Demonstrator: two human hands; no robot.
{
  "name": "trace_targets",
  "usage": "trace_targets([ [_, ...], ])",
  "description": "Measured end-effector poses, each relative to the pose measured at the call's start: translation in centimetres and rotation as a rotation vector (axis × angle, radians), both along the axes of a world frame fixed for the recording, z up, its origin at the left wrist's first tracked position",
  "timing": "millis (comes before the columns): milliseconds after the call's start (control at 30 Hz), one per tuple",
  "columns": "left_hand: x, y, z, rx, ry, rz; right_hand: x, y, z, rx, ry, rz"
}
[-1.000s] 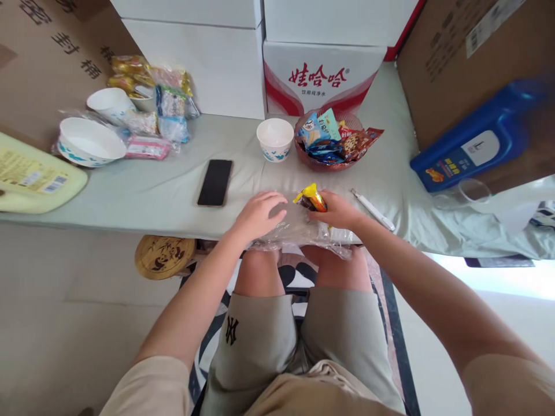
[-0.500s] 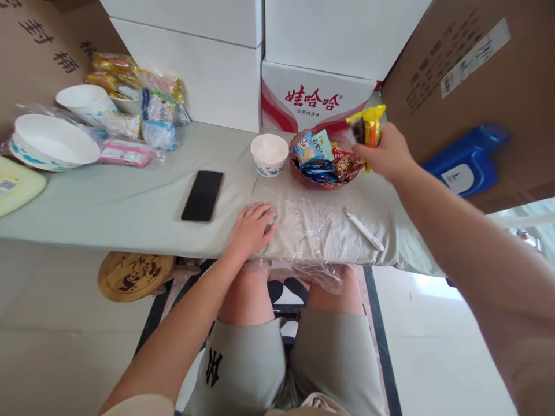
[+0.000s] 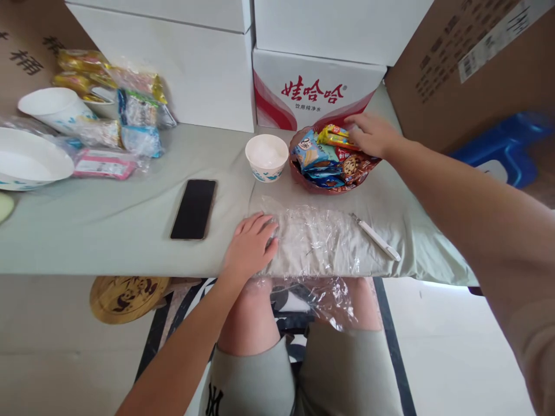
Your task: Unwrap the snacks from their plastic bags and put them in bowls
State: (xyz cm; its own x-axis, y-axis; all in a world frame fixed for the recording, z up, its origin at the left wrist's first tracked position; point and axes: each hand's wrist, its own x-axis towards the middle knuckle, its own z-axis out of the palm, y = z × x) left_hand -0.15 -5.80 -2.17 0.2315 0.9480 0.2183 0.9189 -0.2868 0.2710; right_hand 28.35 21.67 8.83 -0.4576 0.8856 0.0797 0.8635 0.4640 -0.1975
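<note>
My left hand [image 3: 252, 244] lies flat on the covered table, fingers stretched out over the edge of a clear plastic wrapper [image 3: 314, 237]. My right hand [image 3: 375, 136] reaches over the right side of a reddish-brown bowl [image 3: 301, 180]. Its outstretched fingers touch the right end of a yellow snack packet [image 3: 333, 137]. That packet rests on top of other snacks in the bowl, among them a blue packet [image 3: 310, 151] and a brown cookie packet [image 3: 350, 166]. Just left of the bowl stands a white paper bowl [image 3: 266, 159].
A black phone [image 3: 193, 209] lies left of my left hand. At the right is a white utility knife [image 3: 376, 238]. Wrapped snacks [image 3: 141, 110], a paper cup [image 3: 56, 107] and a larger paper bowl [image 3: 32, 162] stand at the left. A box [image 3: 316, 89] backs the table.
My right hand has moved left and down from beside the bowl, and the yellow packet now lies on the snacks. My left hand stays on the wrapper. The view has shifted slightly.
</note>
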Motion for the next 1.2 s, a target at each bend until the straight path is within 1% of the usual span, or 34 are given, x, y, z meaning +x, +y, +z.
trace_targets([
  [33, 0.0, 0.0, 0.0, 0.0, 0.002, 0.001, 0.0, 0.0, 0.2, 0.002, -0.04, 0.001],
  [100, 0.0, 0.1, 0.0, -0.004, 0.007, 0.003, -0.5, -0.1, 0.3, -0.062, -0.149, 0.018],
  [200, 0.1, 0.1, 0.1, -0.02, 0.009, 0.01, -2.0, -0.1, 0.0, -0.128, -0.281, 0.075],
  [233, 0.1, 0.1, 0.2, -0.027, 0.009, 0.012, -2.6, 0.0, -0.1, -0.134, -0.302, 0.071],
  [300, 0.2, 0.1, 0.2, -0.04, 0.01, 0.018, -3.6, -0.2, -0.1, -0.143, -0.326, 0.003],
  [333, 0.3, 0.1, 0.3, -0.047, 0.009, 0.021, -3.9, -0.5, 0.0, -0.128, -0.323, -0.036],
  [367, 0.3, 0.1, 0.3, -0.051, 0.006, 0.023, -4.1, -1.3, 0.2, -0.08, -0.295, -0.064],
  [400, 0.4, 0.1, 0.3, -0.053, 0.003, 0.025, -4.1, -2.5, 0.3, 0.004, -0.23, -0.079],
  [433, 0.4, 0.1, 0.4, -0.053, -0.002, 0.025, -3.8, -4.2, 0.4, 0.11, -0.135, -0.068],
  [467, 0.4, 0.2, 0.4, -0.052, -0.008, 0.025, -3.4, -6.5, 0.4, 0.235, -0.002, -0.026],
  [500, 0.4, 0.2, 0.4, -0.05, -0.014, 0.023, -2.8, -9.3, 0.0, 0.331, 0.147, 0.015],
  [533, 0.4, 0.2, 0.4, -0.047, -0.018, 0.019, -2.1, -12.6, -0.6, 0.353, 0.263, 0.113],
  [567, 0.4, 0.2, 0.4, -0.044, -0.021, 0.015, -1.2, -16.2, -1.7, 0.321, 0.349, 0.241],
  [600, 0.3, 0.2, 0.4, -0.043, -0.022, 0.012, -0.3, -19.9, -3.0, 0.23, 0.372, 0.369],
  [633, 0.3, 0.2, 0.5, -0.044, -0.021, 0.011, 0.6, -23.5, -4.5, 0.144, 0.355, 0.483],
  [667, 0.3, 0.3, 0.5, -0.047, -0.018, 0.014, 1.5, -26.8, -6.2, 0.086, 0.32, 0.546],
  [700, 0.4, 0.3, 0.6, -0.053, -0.012, 0.02, 2.2, -29.6, -7.9, 0.036, 0.255, 0.538],
  [733, 0.5, 0.4, 0.7, -0.061, -0.003, 0.03, 2.8, -31.9, -9.5, 0.015, 0.2, 0.506],
  [767, 0.7, 0.5, 0.8, -0.071, 0.009, 0.041, 3.2, -33.6, -10.8, 0.019, 0.156, 0.434],
  [800, 1.0, 0.7, 1.0, -0.084, 0.022, 0.051, 3.4, -34.7, -12.0, 0.032, 0.117, 0.358],
  [867, 1.7, 1.4, 1.2, -0.114, 0.044, 0.074, 3.3, -35.5, -13.4, 0.084, 0.089, 0.218],
  [933, 1.9, 2.6, 1.3, -0.146, 0.033, 0.099, 2.7, -35.0, -14.0, 0.141, 0.129, 0.126],
  [1000, 1.1, 4.1, 1.5, -0.169, -0.045, 0.107, 2.3, -34.1, -13.9, 0.166, 0.227, 0.083],
  [1067, -0.7, 5.3, 2.0, -0.159, -0.199, 0.108, 2.1, -33.5, -13.5, 0.153, 0.354, 0.061],
  [1100, -1.8, 5.4, 2.4, -0.114, -0.285, 0.153, 2.3, -33.4, -13.2, 0.142, 0.424, 0.04],
  [1133, -2.9, 5.0, 2.9, -0.033, -0.365, 0.24, 2.5, -33.3, -12.9, 0.129, 0.492, 0.014],
  [1167, -3.6, 4.2, 3.5, 0.061, -0.43, 0.345, 2.8, -33.3, -12.6, 0.116, 0.557, -0.018],
  [1200, -4.0, 2.8, 4.0, 0.148, -0.475, 0.44, 3.1, -33.4, -12.3, 0.098, 0.616, -0.056],
])
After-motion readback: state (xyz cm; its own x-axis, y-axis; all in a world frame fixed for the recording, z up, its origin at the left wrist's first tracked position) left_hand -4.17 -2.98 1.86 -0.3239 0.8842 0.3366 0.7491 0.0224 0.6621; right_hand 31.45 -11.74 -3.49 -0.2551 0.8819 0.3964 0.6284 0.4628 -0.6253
